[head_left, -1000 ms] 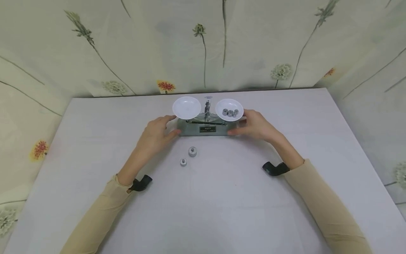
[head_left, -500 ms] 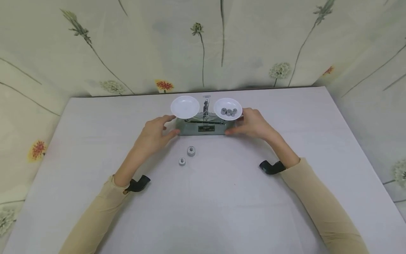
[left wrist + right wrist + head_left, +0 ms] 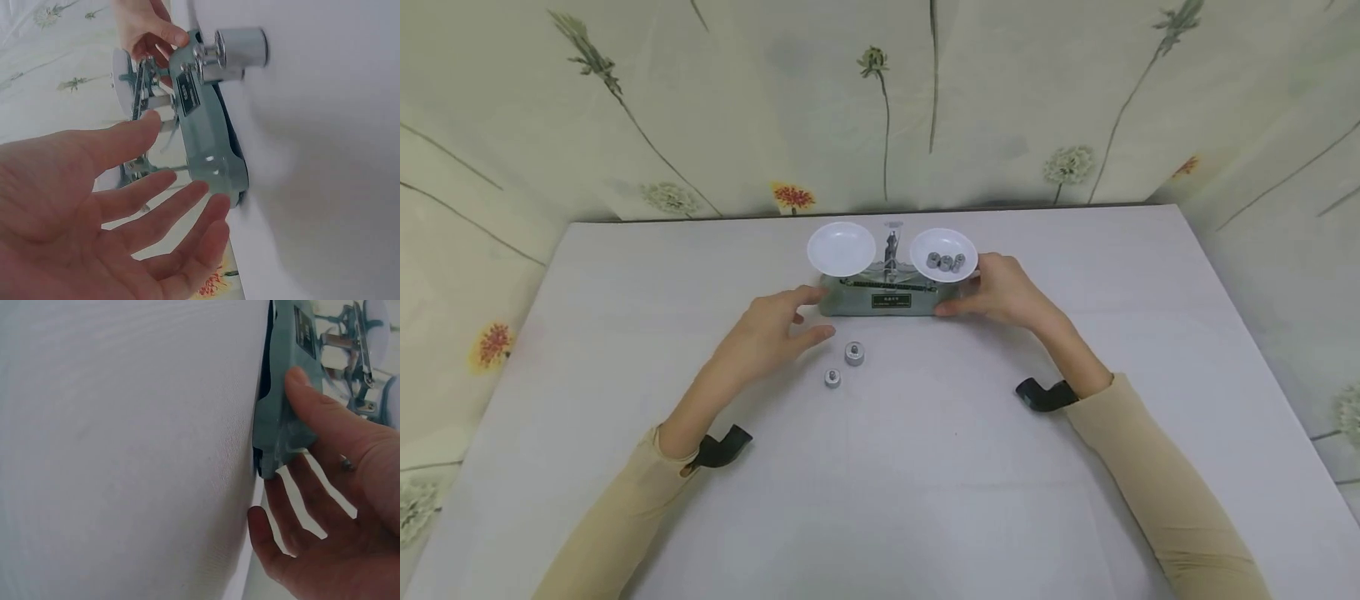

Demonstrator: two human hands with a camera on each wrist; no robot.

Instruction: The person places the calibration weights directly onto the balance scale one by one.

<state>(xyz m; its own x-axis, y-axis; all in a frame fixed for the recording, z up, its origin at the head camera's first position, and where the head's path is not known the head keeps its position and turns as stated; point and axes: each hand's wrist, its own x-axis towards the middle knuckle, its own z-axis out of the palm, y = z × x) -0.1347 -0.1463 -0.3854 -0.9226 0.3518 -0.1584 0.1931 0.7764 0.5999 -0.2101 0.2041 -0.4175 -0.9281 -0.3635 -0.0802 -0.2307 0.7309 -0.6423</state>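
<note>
A green balance scale point(image 3: 891, 304) with two white pans stands near the back of the table. Its left pan point(image 3: 842, 249) holds nothing; several small metal weights point(image 3: 946, 262) lie in the right pan point(image 3: 943, 242). My right hand point(image 3: 1009, 292) grips the right end of the base, thumb on the front and fingers behind, as the right wrist view point(image 3: 331, 469) also shows. Beside the left end, my left hand point(image 3: 767, 333) is spread, thumb and fingers apart, holding nothing. A larger metal weight point(image 3: 854, 354) and a smaller weight point(image 3: 832, 378) stand upright in front of the scale.
The white table point(image 3: 880, 500) ends at a back edge just behind the scale. A flower-patterned cloth point(image 3: 970, 100) hangs behind it. A black wrist piece point(image 3: 722, 447) sits on the left wrist, another point(image 3: 1043, 395) on the right.
My left hand has let go of the scale's left end and drawn back slightly toward me, its thumb now nearer the loose weights. The right hand keeps its grip.
</note>
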